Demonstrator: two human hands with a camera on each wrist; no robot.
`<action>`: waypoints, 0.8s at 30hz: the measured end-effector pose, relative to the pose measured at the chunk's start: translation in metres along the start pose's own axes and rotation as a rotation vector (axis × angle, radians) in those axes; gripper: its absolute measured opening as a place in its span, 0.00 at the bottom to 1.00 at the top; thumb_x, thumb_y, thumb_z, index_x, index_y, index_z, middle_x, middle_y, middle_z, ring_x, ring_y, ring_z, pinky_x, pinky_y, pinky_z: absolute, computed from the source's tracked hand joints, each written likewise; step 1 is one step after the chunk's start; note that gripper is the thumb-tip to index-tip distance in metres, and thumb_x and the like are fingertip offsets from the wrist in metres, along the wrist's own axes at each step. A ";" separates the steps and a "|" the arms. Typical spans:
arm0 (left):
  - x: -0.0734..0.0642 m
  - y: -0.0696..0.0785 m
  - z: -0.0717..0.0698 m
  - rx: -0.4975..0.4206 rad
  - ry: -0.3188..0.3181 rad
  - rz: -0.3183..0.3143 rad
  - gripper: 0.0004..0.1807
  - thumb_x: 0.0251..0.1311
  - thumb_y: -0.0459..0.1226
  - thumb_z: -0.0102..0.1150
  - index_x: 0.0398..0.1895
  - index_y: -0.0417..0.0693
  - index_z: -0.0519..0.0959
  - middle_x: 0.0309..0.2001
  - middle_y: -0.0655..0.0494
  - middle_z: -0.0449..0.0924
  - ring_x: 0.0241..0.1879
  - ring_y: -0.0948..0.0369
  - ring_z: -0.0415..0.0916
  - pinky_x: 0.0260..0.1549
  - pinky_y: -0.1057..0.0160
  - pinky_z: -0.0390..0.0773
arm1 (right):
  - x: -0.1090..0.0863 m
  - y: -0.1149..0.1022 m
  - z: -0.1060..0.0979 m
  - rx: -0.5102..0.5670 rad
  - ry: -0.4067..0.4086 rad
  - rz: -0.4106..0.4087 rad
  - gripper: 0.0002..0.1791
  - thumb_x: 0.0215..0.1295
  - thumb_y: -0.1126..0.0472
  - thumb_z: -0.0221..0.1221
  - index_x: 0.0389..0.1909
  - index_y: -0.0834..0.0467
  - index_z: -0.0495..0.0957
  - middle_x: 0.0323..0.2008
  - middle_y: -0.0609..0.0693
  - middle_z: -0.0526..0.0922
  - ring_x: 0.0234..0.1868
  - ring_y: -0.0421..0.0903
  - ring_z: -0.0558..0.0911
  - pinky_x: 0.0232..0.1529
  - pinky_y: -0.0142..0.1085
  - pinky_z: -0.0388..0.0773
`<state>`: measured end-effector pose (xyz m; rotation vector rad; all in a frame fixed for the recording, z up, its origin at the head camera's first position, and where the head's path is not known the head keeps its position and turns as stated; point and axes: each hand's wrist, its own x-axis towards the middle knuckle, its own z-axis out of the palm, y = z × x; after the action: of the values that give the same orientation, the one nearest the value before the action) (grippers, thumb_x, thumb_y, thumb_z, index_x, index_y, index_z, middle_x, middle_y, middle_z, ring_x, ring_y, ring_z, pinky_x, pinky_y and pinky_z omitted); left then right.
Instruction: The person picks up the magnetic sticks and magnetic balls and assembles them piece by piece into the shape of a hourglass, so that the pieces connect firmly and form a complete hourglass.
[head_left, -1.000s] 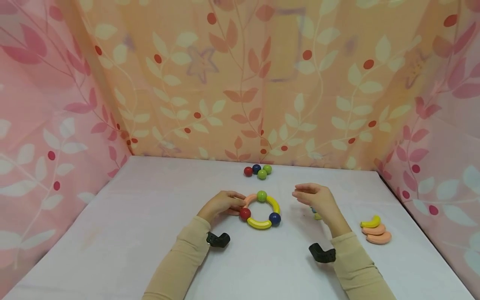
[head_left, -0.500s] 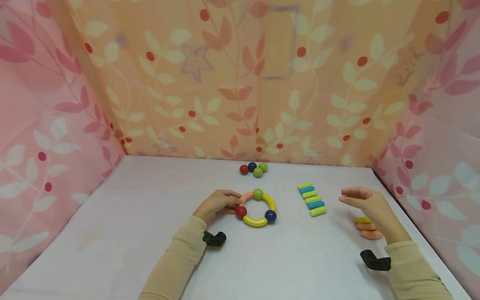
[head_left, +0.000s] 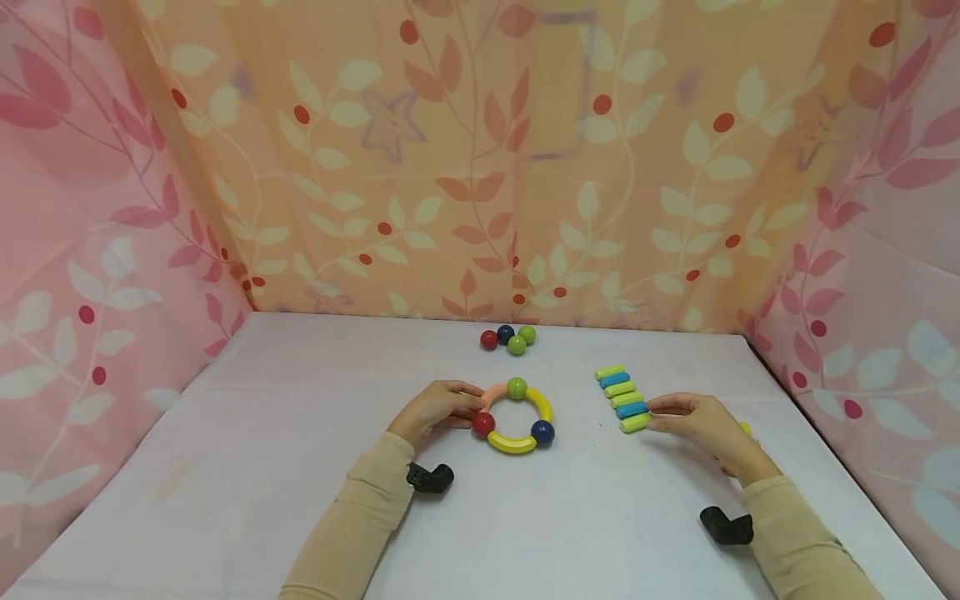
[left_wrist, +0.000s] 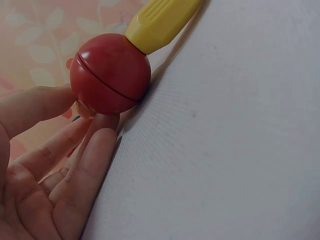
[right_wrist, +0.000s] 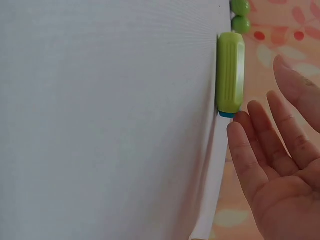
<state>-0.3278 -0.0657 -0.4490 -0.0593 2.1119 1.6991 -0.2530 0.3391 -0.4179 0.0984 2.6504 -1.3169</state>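
Note:
A toy ring of balls and curved rods (head_left: 512, 443) lies flat on the white table. Its balls are red (left_wrist: 111, 72), navy (head_left: 542, 432) and green (head_left: 517, 388); two rods are yellow and one is orange. My left hand (head_left: 437, 411) holds the ring at its left side, thumb and fingers about the orange rod by the red ball. To the right, a slanting row of green and blue straight rods (head_left: 626, 400) lies side by side. My right hand (head_left: 703, 425) has its fingertips right at the near end of that row, by the nearest green rod (right_wrist: 230, 72), fingers relaxed.
Loose balls (head_left: 517, 344) in red, navy and green sit together near the back edge. Behind my right hand, a curved yellow rod (head_left: 746, 427) shows partly; the rest of that pile is hidden. Patterned cloth walls (head_left: 480, 167) enclose the table's back and sides.
My right hand swung right off the straight rods, uncovering them, toward the curved rods, then came back left to the row's near end. My left hand stays at the ring.

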 end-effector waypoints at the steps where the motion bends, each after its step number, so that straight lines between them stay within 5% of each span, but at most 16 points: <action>1: 0.000 0.000 0.000 -0.003 0.000 0.000 0.17 0.59 0.37 0.68 0.51 0.44 0.83 0.39 0.52 0.85 0.34 0.63 0.81 0.33 0.68 0.85 | 0.001 0.000 0.001 -0.005 -0.004 0.000 0.37 0.59 0.42 0.68 0.63 0.60 0.75 0.64 0.61 0.76 0.67 0.60 0.71 0.64 0.58 0.70; 11: 0.001 -0.001 0.000 -0.004 0.002 -0.010 0.17 0.59 0.38 0.68 0.51 0.44 0.83 0.38 0.52 0.85 0.35 0.62 0.80 0.33 0.69 0.85 | 0.008 -0.006 0.003 -0.063 -0.048 0.041 0.33 0.57 0.45 0.70 0.58 0.60 0.79 0.58 0.59 0.82 0.60 0.55 0.76 0.62 0.53 0.75; 18: 0.002 -0.001 -0.001 -0.008 0.002 -0.011 0.17 0.59 0.38 0.68 0.51 0.45 0.83 0.39 0.53 0.85 0.35 0.63 0.81 0.34 0.68 0.85 | 0.016 -0.007 0.008 -0.122 -0.060 -0.011 0.28 0.55 0.50 0.72 0.52 0.62 0.82 0.50 0.57 0.86 0.52 0.49 0.80 0.50 0.39 0.80; 24: 0.000 0.000 -0.001 -0.006 -0.003 -0.013 0.17 0.59 0.38 0.68 0.51 0.46 0.83 0.39 0.52 0.85 0.35 0.62 0.81 0.35 0.68 0.85 | 0.019 -0.010 0.013 -0.180 -0.045 0.009 0.26 0.54 0.49 0.74 0.49 0.61 0.84 0.48 0.57 0.86 0.50 0.51 0.79 0.55 0.49 0.78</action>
<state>-0.3283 -0.0662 -0.4487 -0.0719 2.0998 1.6978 -0.2712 0.3221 -0.4213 0.0557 2.7115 -1.0580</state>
